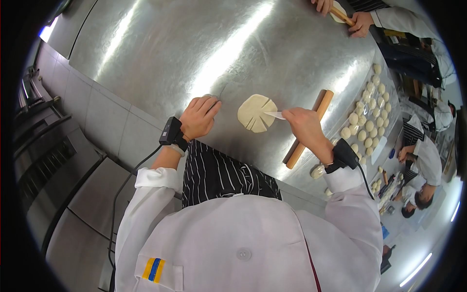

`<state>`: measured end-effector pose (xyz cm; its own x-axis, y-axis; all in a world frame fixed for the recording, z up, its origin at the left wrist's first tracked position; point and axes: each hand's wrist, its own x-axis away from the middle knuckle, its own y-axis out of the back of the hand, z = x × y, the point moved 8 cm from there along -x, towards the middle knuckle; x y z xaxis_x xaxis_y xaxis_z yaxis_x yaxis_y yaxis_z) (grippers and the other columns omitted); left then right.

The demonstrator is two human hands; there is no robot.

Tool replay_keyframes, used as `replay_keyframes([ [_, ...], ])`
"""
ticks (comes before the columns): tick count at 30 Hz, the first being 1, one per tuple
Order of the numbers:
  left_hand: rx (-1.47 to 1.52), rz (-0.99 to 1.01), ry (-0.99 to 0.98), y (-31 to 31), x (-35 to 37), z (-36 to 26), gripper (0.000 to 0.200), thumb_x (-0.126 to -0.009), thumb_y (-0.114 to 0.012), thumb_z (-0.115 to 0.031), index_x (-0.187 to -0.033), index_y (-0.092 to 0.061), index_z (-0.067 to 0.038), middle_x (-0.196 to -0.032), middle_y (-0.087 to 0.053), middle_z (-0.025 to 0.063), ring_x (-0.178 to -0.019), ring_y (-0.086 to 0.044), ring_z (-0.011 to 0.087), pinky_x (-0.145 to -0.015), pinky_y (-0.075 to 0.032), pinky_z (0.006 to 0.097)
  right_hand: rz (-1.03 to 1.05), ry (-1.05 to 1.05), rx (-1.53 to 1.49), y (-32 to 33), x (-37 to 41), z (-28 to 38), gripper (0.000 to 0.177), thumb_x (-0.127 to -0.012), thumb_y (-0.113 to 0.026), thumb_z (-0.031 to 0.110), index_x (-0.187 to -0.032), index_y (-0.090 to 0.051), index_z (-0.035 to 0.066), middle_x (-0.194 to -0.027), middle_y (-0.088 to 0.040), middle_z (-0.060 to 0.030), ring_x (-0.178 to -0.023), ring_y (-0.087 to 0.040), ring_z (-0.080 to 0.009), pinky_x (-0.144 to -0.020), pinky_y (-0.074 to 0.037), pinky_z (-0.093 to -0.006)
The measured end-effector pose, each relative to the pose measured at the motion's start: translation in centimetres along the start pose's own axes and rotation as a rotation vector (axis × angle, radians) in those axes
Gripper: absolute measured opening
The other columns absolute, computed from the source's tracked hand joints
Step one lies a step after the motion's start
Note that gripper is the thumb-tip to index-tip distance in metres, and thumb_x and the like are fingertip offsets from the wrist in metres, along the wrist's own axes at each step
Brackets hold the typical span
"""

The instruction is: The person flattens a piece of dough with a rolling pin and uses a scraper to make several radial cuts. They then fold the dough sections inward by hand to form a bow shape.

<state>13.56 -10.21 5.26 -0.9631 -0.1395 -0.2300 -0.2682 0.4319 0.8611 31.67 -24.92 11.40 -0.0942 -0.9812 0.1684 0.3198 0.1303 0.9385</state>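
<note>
A flat round of dough lies on the steel table, with several slits cut in from its edge. My right hand is closed on a small knife, whose pale blade points left at the right side of the dough; its handle is hidden in my fingers. To the left of the dough, apart from it, my left hand rests at the table's near edge, fingers loosely bent and holding nothing. A wooden rolling pin lies just behind and beside my right hand.
Many dough balls sit in rows at the table's right side, partly under clear plastic. At the top right, a co-worker's hands hold another rolling pin over a piece of dough. More people work farther right. The steel table stretches away ahead.
</note>
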Motion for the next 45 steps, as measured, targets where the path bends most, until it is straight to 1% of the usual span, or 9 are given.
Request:
replay_keyframes([
  [8, 0.008, -0.008, 0.001, 0.1, -0.1, -0.1, 0.048, -0.07, -0.058, -0.002, -0.118, -0.057, -0.002, -0.117, -0.056, 0.0125, -0.111, -0.054, 0.0288, -0.09, -0.045, 0.0406, 0.027, 0.027, -0.018, -0.2, -0.3, 0.2, 0.006, -0.077, -0.055, 0.004, -0.081, -0.055, 0.008, -0.072, -0.058, -0.0071, -0.068, -0.06, -0.0272, -0.056, -0.047, -0.0379],
  [26, -0.008, -0.001, 0.003, 0.0, -0.1, 0.0, 0.048, -0.07, -0.058, -0.003, -0.117, -0.058, -0.003, -0.117, -0.056, 0.0118, -0.111, -0.054, 0.0279, -0.092, -0.044, 0.0405, 0.016, 0.049, -0.005, -0.6, -0.5, 0.0, 0.007, -0.077, -0.058, 0.005, -0.083, -0.056, 0.008, -0.068, -0.057, -0.0066, -0.066, -0.061, -0.0253, -0.055, -0.048, -0.0369],
  [34, 0.0, 0.018, -0.006, 0.0, -0.2, -0.4, 0.047, -0.07, -0.057, -0.002, -0.117, -0.058, -0.003, -0.117, -0.056, 0.0116, -0.111, -0.054, 0.028, -0.091, -0.045, 0.0405, 0.018, 0.067, -0.015, -1.0, -0.4, 0.0, 0.008, -0.077, -0.058, 0.005, -0.085, -0.055, 0.008, -0.074, -0.058, -0.008, -0.071, -0.061, -0.0268, -0.06, -0.048, -0.0377],
  [38, -0.003, 0.011, 0.0, 0.1, -0.2, -0.1, 0.046, -0.071, -0.057, -0.002, -0.117, -0.058, -0.002, -0.116, -0.056, 0.0117, -0.11, -0.054, 0.0285, -0.09, -0.045, 0.0411, -0.004, 0.058, 0.016, 0.4, 0.4, -2.5, 0.01, -0.077, -0.058, 0.005, -0.086, -0.056, 0.007, -0.073, -0.058, -0.0088, -0.071, -0.061, -0.0285, -0.061, -0.048, -0.0388],
  [40, 0.001, 0.012, -0.008, 0.1, -0.1, -0.1, 0.046, -0.071, -0.057, -0.002, -0.117, -0.058, -0.003, -0.116, -0.056, 0.0117, -0.11, -0.054, 0.0287, -0.09, -0.045, 0.0413, 0.092, 0.049, 0.073, 1.3, 0.9, -4.4, 0.013, -0.074, -0.058, 0.004, -0.088, -0.058, 0.006, -0.071, -0.059, -0.01, -0.07, -0.061, -0.0302, -0.062, -0.048, -0.0401],
  [41, -0.001, 0.001, -0.009, 0.0, -0.1, 0.0, 0.046, -0.071, -0.057, -0.001, -0.117, -0.058, -0.003, -0.116, -0.057, 0.0116, -0.11, -0.054, 0.029, -0.09, -0.045, 0.0412, 0.082, 0.044, 0.078, 2.0, 0.9, -4.5, 0.013, -0.074, -0.058, 0.004, -0.088, -0.058, 0.006, -0.071, -0.059, -0.01, -0.07, -0.061, -0.0302, -0.062, -0.048, -0.0401],
  [43, -0.002, -0.005, -0.026, -0.3, 0.1, -0.2, 0.046, -0.071, -0.057, -0.001, -0.117, -0.058, -0.003, -0.116, -0.057, 0.0114, -0.109, -0.054, 0.0293, -0.09, -0.045, 0.0411, -0.085, -0.059, 0.069, 5.3, 1.1, -4.7, 0.009, -0.079, -0.059, 0.004, -0.088, -0.061, 0.006, -0.068, -0.06, -0.012, -0.066, -0.061, -0.0311, -0.059, -0.048, -0.0389],
  [44, 0.001, -0.001, -0.017, -0.4, 0.1, -0.1, 0.045, -0.071, -0.058, -0.002, -0.116, -0.058, -0.003, -0.115, -0.057, 0.0115, -0.109, -0.054, 0.0296, -0.089, -0.045, 0.0412, -0.098, -0.074, 0.07, 6.0, 1.1, -4.2, 0.009, -0.079, -0.059, 0.004, -0.088, -0.061, 0.006, -0.068, -0.06, -0.012, -0.066, -0.061, -0.0311, -0.059, -0.048, -0.0389],
  [45, 0.004, 0.006, -0.013, -0.5, 0.1, -0.1, 0.045, -0.071, -0.059, -0.003, -0.116, -0.058, -0.003, -0.115, -0.057, 0.0116, -0.109, -0.054, 0.0299, -0.089, -0.044, 0.0413, -0.201, -0.207, -0.018, 7.2, 1.1, -4.0, 0.005, -0.082, -0.06, 0.006, -0.087, -0.061, 0.005, -0.068, -0.06, -0.0128, -0.064, -0.061, -0.0317, -0.057, -0.047, -0.0386],
])
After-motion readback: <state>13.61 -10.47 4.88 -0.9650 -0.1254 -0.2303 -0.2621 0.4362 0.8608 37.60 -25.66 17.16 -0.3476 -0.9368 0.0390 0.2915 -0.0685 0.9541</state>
